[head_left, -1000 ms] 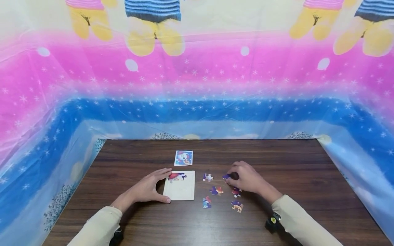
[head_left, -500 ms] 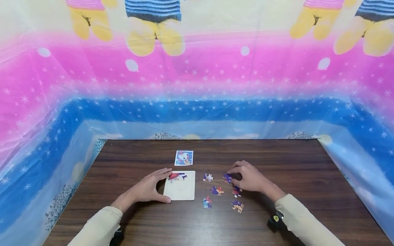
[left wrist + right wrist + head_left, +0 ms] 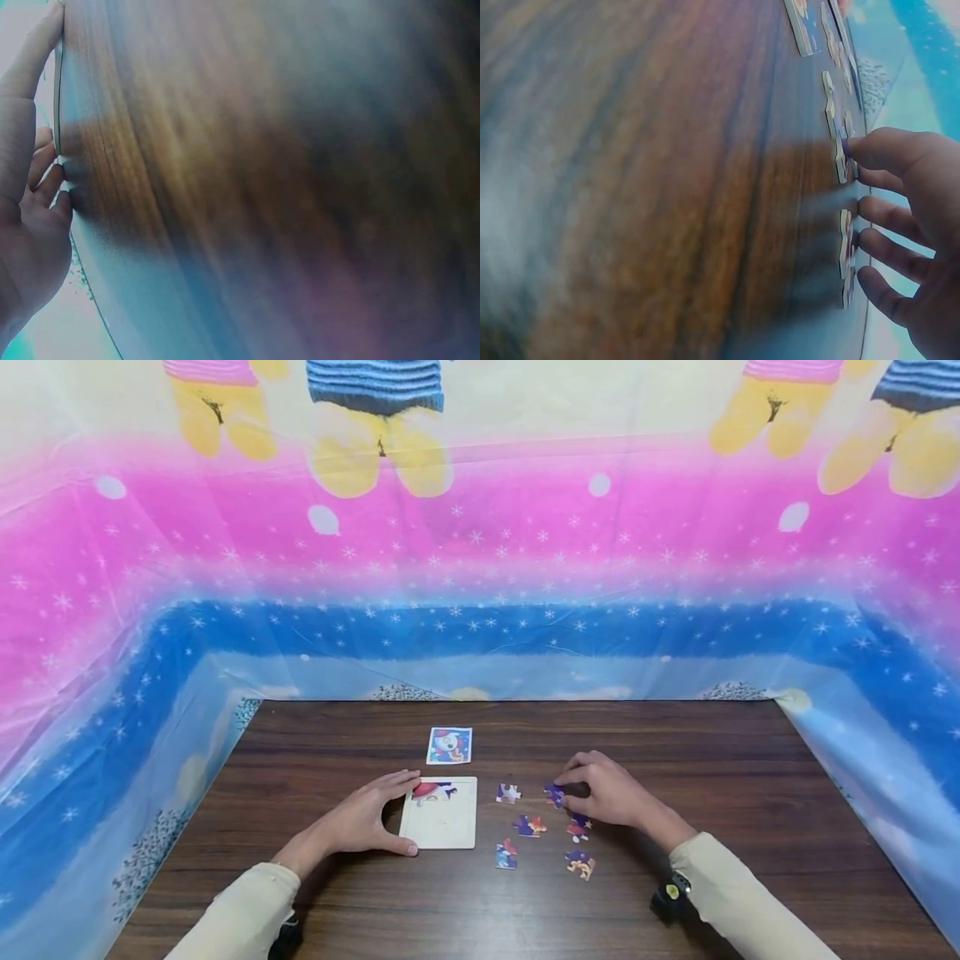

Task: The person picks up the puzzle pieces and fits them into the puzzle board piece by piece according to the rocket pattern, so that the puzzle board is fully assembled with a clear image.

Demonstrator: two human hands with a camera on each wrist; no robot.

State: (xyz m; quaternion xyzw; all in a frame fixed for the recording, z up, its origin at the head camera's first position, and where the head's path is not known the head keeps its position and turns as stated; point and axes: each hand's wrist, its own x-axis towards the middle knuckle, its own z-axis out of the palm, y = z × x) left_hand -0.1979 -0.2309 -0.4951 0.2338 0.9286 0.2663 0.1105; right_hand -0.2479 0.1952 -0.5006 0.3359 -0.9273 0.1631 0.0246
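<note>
My left hand point(image 3: 360, 817) spans the left side of a white square puzzle tray point(image 3: 442, 827), thumb at its near corner and fingertips at its far corner. Red, white and purple pieces point(image 3: 431, 791) fill the tray's far left part. My right hand point(image 3: 611, 789) is at a purple puzzle piece point(image 3: 553, 794), its thumb and index finger pinching it low at the table. In the right wrist view the thumb point(image 3: 877, 150) meets a purple edge among pieces seen edge-on. The left wrist view shows mostly blurred table, with the left hand point(image 3: 37, 217) at its left edge.
Loose puzzle pieces lie between tray and right hand: one purple and white point(image 3: 508, 792), one purple and orange point(image 3: 530, 825), one blue and red point(image 3: 506, 854). Two more, dark purple point(image 3: 578, 827) and tan point(image 3: 580, 863), lie nearer me. A picture card point(image 3: 449, 745) lies beyond the tray.
My right hand and wrist have shifted slightly right, and more of the purple piece shows between the fingertips. My left hand stays at the tray.
</note>
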